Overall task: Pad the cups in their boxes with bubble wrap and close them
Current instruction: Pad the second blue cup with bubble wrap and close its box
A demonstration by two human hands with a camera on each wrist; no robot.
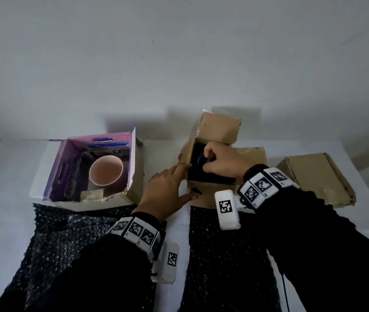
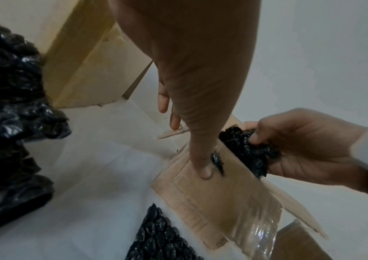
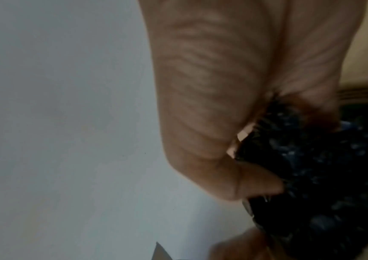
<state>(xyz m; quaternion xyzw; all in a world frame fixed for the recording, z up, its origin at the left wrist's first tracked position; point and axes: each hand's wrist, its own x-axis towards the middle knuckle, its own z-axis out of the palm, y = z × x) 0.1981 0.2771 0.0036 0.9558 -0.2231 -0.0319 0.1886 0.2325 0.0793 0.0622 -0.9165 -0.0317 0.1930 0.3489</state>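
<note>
A small brown box stands open at mid table. My right hand reaches into it, fingers curled round a wad of black bubble wrap, which fills the right wrist view. A dark blue rounded thing shows by the fingers; I cannot tell whether it is the cup. My left hand lies with straight fingers against the box's left side, thumb pressing the front flap flat. A pink cup sits bare in the purple-lined box at left.
Two sheets of black bubble wrap lie in front of the boxes, one at left and one under my right forearm. A shut brown box sits at far right. The white wall rises just behind the table.
</note>
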